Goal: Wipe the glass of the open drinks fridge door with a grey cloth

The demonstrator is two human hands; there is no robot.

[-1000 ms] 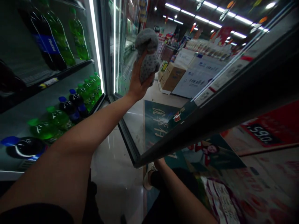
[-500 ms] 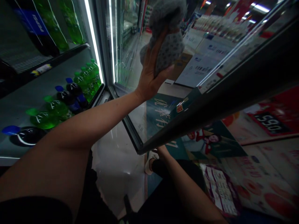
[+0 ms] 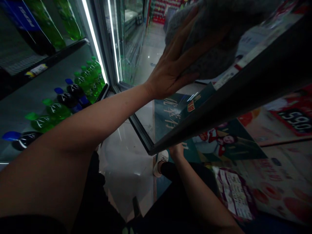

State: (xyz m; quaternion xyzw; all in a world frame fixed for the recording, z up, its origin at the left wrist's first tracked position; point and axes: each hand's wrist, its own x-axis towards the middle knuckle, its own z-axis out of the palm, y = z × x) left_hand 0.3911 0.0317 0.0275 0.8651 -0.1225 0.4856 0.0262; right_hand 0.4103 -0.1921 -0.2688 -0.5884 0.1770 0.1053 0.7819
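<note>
My left hand [image 3: 168, 73] is up against the inner face of a glass cooler door [image 3: 136, 65], pressing a grey cloth [image 3: 209, 61] to the pane. Its fingers are spread over the bunched cloth, which stays under the palm. Lower down, my right hand [image 3: 177, 151] is at the dark door frame [image 3: 195, 125], on its far side. The frame hides the fingers of that hand, so its grip does not show. The door stands swung open from the lit cooler.
Green and dark soda bottles [image 3: 58, 109] line the lower cooler shelf at left; larger ones stand on the upper shelf [image 3: 44, 60]. Stacked printed cartons [image 3: 275, 182] and a purple-and-white packet [image 3: 235, 191] are at right. A white shoe [image 3: 161, 162] is on the floor below the door.
My left hand and the cloth have moved right across the glass, toward the door's outer frame. The right hand stays by the frame. The view has shifted slightly.
</note>
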